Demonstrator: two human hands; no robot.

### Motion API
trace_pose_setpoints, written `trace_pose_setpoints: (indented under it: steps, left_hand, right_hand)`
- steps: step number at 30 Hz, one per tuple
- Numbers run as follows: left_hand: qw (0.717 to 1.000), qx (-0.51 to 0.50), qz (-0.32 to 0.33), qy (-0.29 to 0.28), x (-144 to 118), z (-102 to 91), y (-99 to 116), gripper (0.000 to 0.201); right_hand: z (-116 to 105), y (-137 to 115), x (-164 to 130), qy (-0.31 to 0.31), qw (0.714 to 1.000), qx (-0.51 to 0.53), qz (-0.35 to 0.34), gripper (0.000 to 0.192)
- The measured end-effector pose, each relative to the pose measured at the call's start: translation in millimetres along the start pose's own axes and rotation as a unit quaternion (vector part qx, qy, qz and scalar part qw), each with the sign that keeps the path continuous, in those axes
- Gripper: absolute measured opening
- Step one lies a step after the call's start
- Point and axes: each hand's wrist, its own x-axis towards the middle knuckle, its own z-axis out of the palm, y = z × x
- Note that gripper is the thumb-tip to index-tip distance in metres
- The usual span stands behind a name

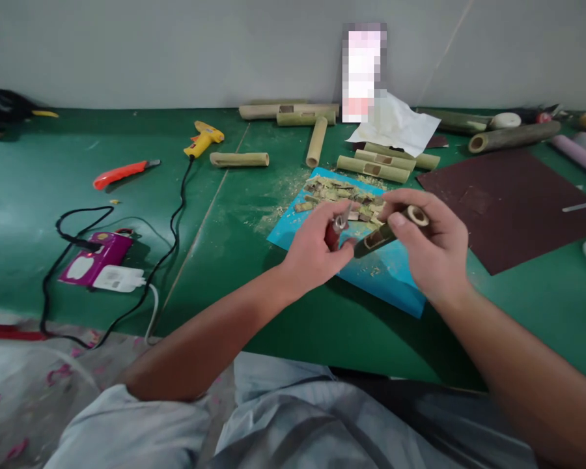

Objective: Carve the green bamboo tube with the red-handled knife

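Clothing [293,423], pale grey, sits nearest. Beyond it, over a blue sheet [390,286] on the green worktop [254,221], the left hand [312,246] is closed around a red-handled tool [330,236]; the right hand [439,247] grips a tilted dark bamboo tube [378,240], its lower end by the left thumb. Farther lie shavings [342,192], then cut pale tubes [374,168] near white paper [395,124].

Right fingers [415,197] hold bamboo [381,238] — left fingers [323,213], red tool [331,236].
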Motion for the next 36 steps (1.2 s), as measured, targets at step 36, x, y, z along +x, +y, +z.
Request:
trace_pose_setpoints:
  steps: [36]
  left_hand:
    - [0.976,0.192,0.018,-0.097,4.7,-33.5,-6.6,0.048]
  right_hand:
    - [-17.5,30.4,25.8,0.066,0.993,0.102,-0.008,0.013]
